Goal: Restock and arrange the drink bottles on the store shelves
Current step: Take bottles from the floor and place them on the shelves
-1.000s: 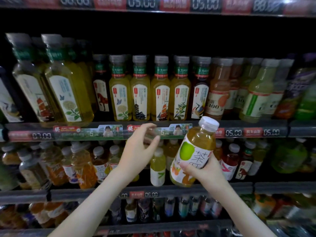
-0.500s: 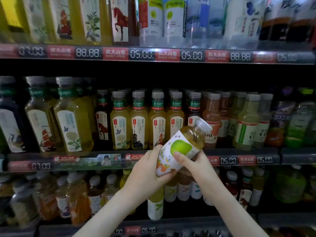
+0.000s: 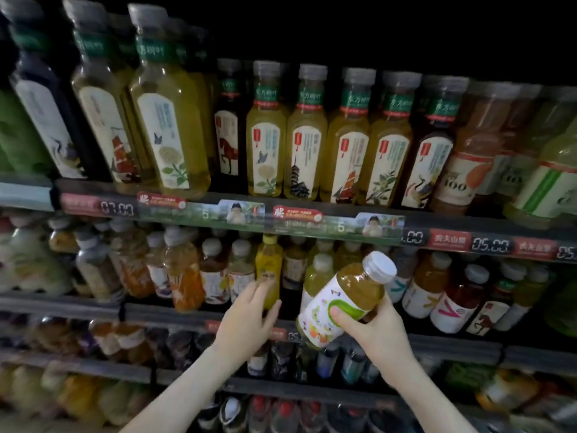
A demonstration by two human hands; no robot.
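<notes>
Placing step: my right hand (image 3: 377, 334) grips the tilted tea bottle (image 3: 340, 303) near the middle shelf (image 3: 156, 314), left hand (image 3: 246, 320) loose-fingered, apparently empty through blur, by a yellow bottle (image 3: 268, 264); next I'd clear a slot, stand it upright.

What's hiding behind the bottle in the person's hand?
Behind the held bottle, gripped by the right hand, stands a pale yellow bottle on the shelf. Only its cap and upper part show; its label is covered.
</notes>
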